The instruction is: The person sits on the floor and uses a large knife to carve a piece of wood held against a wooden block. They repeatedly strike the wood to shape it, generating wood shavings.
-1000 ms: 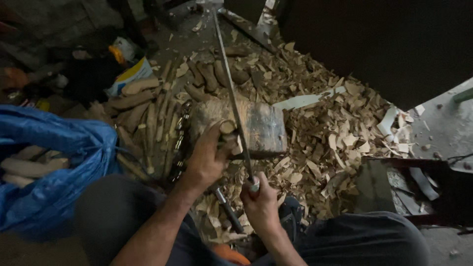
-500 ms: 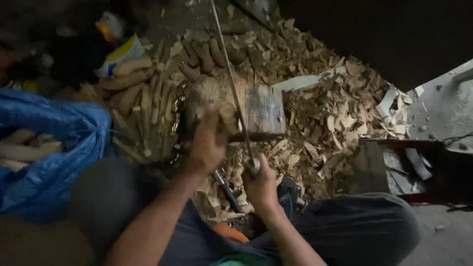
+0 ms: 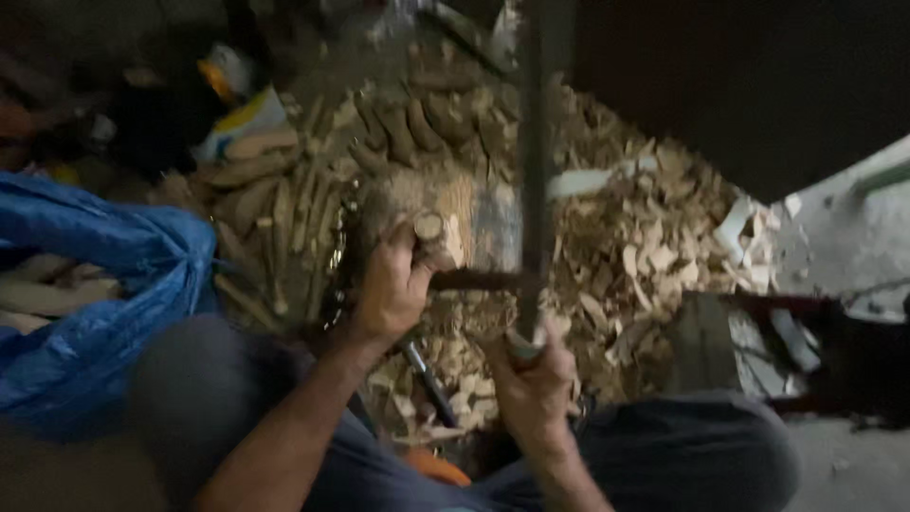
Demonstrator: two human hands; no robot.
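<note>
At the far left lies a crumpled blue plastic bag point(image 3: 90, 303), with pale sticks showing inside it. To its right, a row of unsplit wood pieces point(image 3: 275, 204) lies on the ground beside the chopping block point(image 3: 464, 213), most with their long axes running away from the person.

The left hand point(image 3: 393, 284) is closed around a short round wood stick point(image 3: 428, 228). The stick stands roughly upright on the block, its pale cut end facing up and just clear of the fingers. The long axis is near vertical; the lower part is hidden inside the fist.

Just right of the stick, a long metal blade point(image 3: 531, 171) runs from the top edge of the view down toward the person. Its long axis is almost vertical in the picture, and it is blurred. It passes just beside the stick; contact cannot be determined. The lower end terminates in the right hand point(image 3: 536, 379), which is clenched around the handle, knuckles toward the camera. A dark bar point(image 3: 474, 281) crosses level between the two hands at the near edge of the block.

Below the hands, a second dark tool point(image 3: 428, 379) lies slantwise on the ground between the knees.

To the right, a wide heap of pale wood chips point(image 3: 654, 256) covers the ground.
</note>
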